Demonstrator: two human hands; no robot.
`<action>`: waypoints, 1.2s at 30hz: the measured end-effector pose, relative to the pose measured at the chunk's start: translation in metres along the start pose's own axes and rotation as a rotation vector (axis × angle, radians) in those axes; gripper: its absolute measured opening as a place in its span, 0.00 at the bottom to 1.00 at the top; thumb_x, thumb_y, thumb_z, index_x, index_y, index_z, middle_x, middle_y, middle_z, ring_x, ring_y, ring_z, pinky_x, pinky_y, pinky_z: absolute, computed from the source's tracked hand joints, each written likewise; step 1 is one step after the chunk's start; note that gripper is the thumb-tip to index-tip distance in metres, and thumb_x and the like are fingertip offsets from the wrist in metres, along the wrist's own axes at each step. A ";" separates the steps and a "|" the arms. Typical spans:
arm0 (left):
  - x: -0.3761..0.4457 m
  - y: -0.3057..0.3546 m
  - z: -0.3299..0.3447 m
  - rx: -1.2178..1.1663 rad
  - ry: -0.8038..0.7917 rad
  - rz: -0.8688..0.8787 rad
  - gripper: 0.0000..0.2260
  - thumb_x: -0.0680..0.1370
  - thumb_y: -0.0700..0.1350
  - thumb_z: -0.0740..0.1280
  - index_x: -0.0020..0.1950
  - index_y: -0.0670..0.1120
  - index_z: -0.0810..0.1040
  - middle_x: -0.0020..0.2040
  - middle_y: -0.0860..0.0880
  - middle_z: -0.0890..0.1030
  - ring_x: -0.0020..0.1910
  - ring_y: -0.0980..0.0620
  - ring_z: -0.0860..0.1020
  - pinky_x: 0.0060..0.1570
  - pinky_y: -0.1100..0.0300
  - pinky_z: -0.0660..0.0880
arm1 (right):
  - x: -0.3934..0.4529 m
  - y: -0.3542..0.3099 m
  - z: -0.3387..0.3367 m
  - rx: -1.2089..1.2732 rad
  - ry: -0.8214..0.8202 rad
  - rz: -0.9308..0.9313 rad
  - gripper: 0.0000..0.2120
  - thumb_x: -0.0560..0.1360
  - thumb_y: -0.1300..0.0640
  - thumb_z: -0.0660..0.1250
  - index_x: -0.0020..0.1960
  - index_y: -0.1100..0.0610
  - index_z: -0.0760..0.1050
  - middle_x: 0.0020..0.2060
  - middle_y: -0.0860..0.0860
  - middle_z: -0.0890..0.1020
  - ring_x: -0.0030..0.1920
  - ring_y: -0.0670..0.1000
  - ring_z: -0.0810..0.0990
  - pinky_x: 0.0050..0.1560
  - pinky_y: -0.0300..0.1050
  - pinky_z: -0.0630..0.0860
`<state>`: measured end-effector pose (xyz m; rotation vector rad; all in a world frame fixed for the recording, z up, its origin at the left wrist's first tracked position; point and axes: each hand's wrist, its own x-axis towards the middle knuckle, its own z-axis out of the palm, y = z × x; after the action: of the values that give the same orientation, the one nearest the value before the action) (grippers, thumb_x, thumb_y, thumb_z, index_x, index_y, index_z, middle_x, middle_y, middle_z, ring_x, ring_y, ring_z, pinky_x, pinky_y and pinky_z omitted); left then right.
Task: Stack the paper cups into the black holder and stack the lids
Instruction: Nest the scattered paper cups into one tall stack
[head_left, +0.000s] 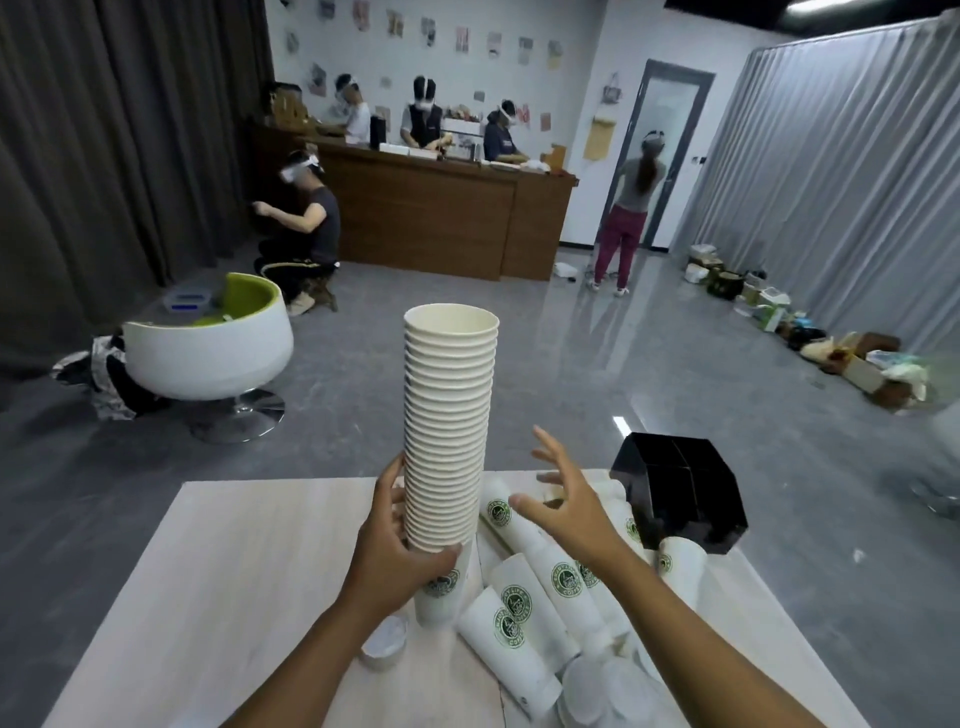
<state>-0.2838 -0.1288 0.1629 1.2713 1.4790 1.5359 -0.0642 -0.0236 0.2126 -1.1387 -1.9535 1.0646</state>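
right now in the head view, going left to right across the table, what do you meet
small clear plastic lid lying flat → left hand gripping the tall stack of white paper cups → open right hand over loose white paper cups with green logos → black compartmented holder

a white and green tub chair (208, 353) stands at left, a wooden counter (441, 218) with people behind it at upper centre, boxes (779, 322) along the right curtain.

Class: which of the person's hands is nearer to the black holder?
Right. The right hand hovers open just left of the black holder, not touching; the left hand grips the tall cup stack farther left.
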 end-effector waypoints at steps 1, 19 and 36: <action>0.002 -0.004 -0.002 -0.001 -0.010 -0.003 0.51 0.64 0.34 0.84 0.78 0.60 0.61 0.59 0.67 0.81 0.59 0.56 0.84 0.53 0.58 0.83 | -0.006 0.012 0.006 -0.021 -0.022 0.040 0.43 0.67 0.40 0.77 0.75 0.27 0.58 0.71 0.39 0.69 0.67 0.44 0.72 0.59 0.42 0.75; 0.009 -0.040 -0.029 0.034 0.017 -0.081 0.52 0.63 0.42 0.86 0.75 0.70 0.61 0.64 0.66 0.76 0.60 0.59 0.82 0.53 0.55 0.83 | -0.046 0.165 0.097 -0.479 -0.405 0.279 0.45 0.65 0.40 0.72 0.73 0.24 0.48 0.72 0.46 0.67 0.70 0.53 0.69 0.68 0.52 0.70; 0.011 -0.028 -0.029 0.049 0.099 -0.019 0.52 0.64 0.38 0.85 0.72 0.74 0.62 0.60 0.71 0.76 0.60 0.57 0.82 0.50 0.58 0.83 | -0.030 0.149 0.098 -0.326 -0.288 0.248 0.48 0.63 0.48 0.74 0.69 0.23 0.48 0.51 0.47 0.75 0.46 0.46 0.76 0.52 0.45 0.78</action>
<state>-0.3192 -0.1246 0.1409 1.2216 1.5957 1.5785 -0.0735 -0.0380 0.0324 -1.5038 -2.3190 1.1137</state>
